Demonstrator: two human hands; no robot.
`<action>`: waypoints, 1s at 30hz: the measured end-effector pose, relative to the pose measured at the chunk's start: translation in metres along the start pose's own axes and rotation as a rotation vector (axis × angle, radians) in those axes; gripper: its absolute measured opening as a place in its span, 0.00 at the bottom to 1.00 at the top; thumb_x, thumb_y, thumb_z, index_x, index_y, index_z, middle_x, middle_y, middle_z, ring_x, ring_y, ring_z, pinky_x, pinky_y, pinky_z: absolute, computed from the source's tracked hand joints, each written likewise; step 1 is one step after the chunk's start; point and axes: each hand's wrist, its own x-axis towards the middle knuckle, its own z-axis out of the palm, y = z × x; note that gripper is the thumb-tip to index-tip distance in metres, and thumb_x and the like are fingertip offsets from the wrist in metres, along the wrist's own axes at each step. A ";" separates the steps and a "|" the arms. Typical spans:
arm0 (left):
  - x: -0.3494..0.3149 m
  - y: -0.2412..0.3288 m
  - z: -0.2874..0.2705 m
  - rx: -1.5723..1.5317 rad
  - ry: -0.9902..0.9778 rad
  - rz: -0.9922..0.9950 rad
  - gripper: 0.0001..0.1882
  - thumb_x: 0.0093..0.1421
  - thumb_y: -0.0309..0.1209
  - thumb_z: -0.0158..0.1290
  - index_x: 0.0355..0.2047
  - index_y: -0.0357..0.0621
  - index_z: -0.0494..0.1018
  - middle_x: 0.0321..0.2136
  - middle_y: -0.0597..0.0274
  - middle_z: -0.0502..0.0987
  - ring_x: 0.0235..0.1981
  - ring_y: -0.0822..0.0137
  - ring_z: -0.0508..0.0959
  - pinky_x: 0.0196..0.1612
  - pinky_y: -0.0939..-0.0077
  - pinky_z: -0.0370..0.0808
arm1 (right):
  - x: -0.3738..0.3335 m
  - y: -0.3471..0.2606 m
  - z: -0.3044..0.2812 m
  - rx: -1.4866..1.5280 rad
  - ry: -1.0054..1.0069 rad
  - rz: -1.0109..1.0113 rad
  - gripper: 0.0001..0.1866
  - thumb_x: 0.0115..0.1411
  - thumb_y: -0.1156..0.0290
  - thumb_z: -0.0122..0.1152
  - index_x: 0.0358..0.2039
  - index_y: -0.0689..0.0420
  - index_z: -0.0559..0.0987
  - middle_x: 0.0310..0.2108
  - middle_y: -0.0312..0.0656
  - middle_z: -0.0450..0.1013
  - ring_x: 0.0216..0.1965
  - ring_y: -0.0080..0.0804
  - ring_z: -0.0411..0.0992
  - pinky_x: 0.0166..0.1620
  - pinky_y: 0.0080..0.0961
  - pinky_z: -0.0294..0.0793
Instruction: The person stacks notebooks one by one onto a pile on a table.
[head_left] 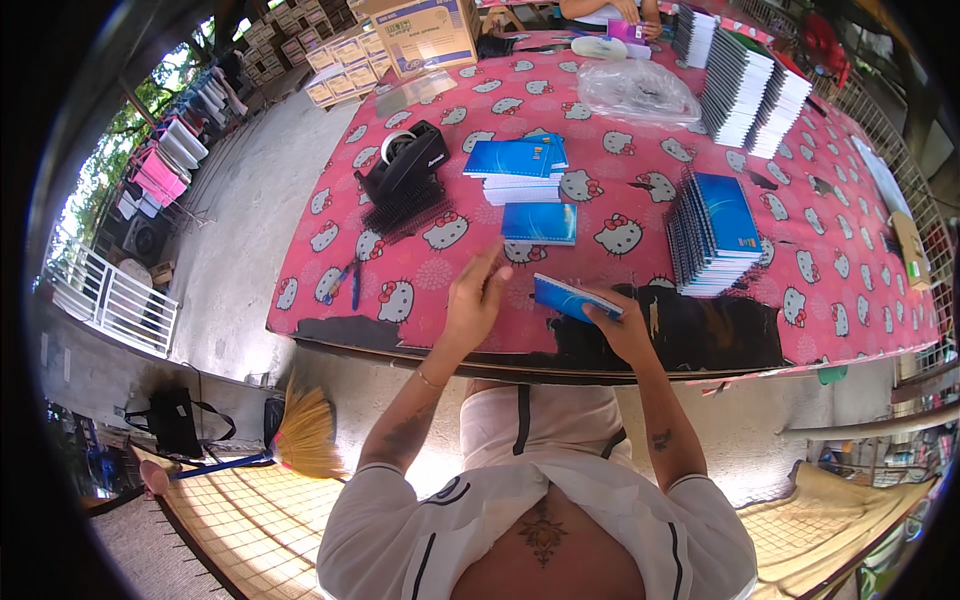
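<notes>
1 blue notebook (562,297) juts leftward from the right hand (618,325), which grasps its right end, thumb on cover, by the table's (820,325) near edge; the left hand (476,300), released, is just beside a 2nd notebook (540,222) farther in.

A pink table cover (600,262), torn to black along the near edge, bears a black tape dispenser (412,168) beside dark wire coils (412,214), pens (356,286), a stack of blue booklets (510,160), a separate blue booklet (540,222), spiral-bound notebooks (725,225) in a pile, taller notebook stacks (736,95) and crumpled clear plastic (640,92).
</notes>
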 end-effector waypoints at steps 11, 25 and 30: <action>-0.012 -0.007 0.005 0.050 -0.039 0.061 0.10 0.57 0.25 0.63 0.40 0.41 0.81 0.26 0.56 0.78 0.24 0.63 0.76 0.26 0.74 0.70 | 0.002 -0.007 0.002 0.021 0.006 0.050 0.17 0.63 0.70 0.64 0.50 0.64 0.80 0.44 0.43 0.79 0.45 0.26 0.74 0.50 0.25 0.72; -0.006 -0.005 -0.008 0.110 -0.143 0.198 0.10 0.55 0.25 0.63 0.37 0.42 0.77 0.29 0.56 0.76 0.25 0.55 0.78 0.27 0.66 0.75 | -0.002 -0.009 -0.002 0.040 -0.114 0.101 0.18 0.62 0.69 0.65 0.50 0.65 0.80 0.42 0.42 0.79 0.44 0.25 0.73 0.50 0.24 0.71; 0.001 0.005 -0.014 -0.045 -0.321 0.195 0.14 0.58 0.28 0.63 0.44 0.41 0.76 0.31 0.54 0.75 0.25 0.55 0.77 0.28 0.66 0.74 | -0.004 -0.012 -0.003 0.011 -0.132 0.098 0.17 0.63 0.72 0.63 0.51 0.63 0.79 0.45 0.44 0.80 0.46 0.26 0.74 0.52 0.25 0.72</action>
